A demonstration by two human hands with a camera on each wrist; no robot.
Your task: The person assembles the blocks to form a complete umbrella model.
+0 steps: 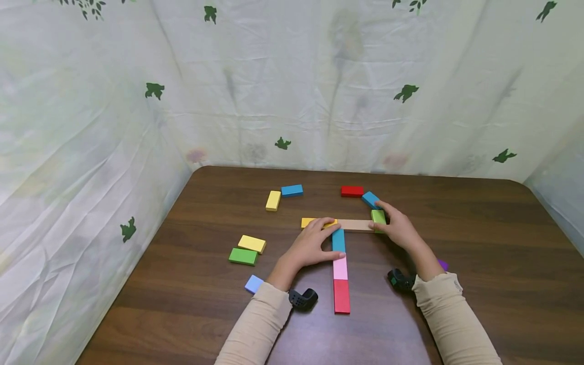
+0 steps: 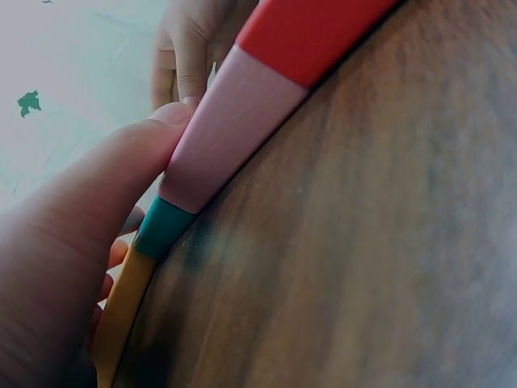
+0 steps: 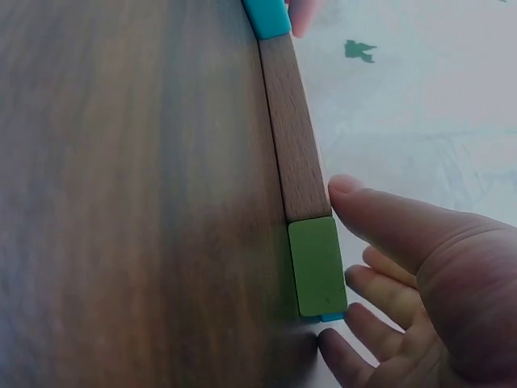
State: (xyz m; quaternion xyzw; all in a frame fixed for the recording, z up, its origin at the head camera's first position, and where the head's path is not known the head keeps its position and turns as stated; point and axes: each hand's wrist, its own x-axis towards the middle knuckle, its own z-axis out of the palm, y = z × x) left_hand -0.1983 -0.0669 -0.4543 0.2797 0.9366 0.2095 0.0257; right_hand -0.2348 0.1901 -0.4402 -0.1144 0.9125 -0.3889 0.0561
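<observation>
Flat coloured blocks form a T on the table. Its top bar has a yellow-orange block (image 1: 307, 222), a plain wooden block (image 1: 356, 225) and a light green block (image 1: 378, 217). The stem runs down through a blue block (image 1: 338, 239), a pink block (image 1: 340, 269) and a red block (image 1: 341, 296). My left hand (image 1: 309, 245) rests over the yellow-orange and blue blocks with fingers extended, its thumb (image 2: 149, 137) against the pink one. My right hand (image 1: 401, 229) spreads around the light green block, thumb (image 3: 380, 214) at the wooden block's end, index fingertip near another blue block (image 1: 370, 199).
A red block (image 1: 352, 191) lies beyond the T. Left of it are blue (image 1: 292, 190) and yellow (image 1: 273, 201) blocks, then a yellow (image 1: 252, 244), a green (image 1: 243, 256) and a light-blue block (image 1: 253, 284). A purple block (image 1: 443, 264) is partly hidden behind my right forearm.
</observation>
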